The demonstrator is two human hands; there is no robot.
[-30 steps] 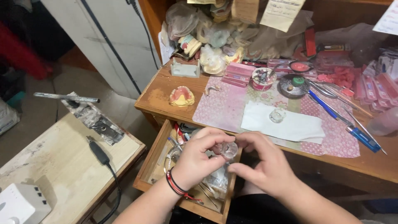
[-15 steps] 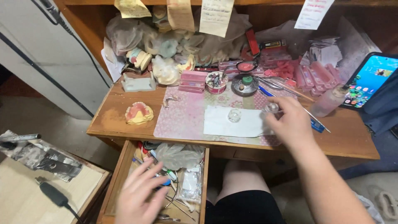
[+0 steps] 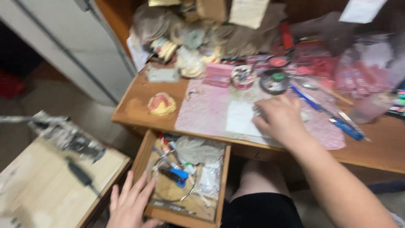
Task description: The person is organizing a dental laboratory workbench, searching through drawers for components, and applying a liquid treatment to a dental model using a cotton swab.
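Hands now apart: right hand [image 3: 280,118] has moved up onto the white sheet [image 3: 239,118] on the bench [image 3: 139,99], curled, grip unclear, while left hand [image 3: 133,204], fingers spread and empty, rests at the open drawer [image 3: 223,177] front.

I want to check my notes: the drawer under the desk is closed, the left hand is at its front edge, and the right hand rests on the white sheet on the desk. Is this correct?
Not quite. The head view shows the drawer pulled open, its contents visible. The left hand is at its front edge, and the right hand rests on the white sheet.
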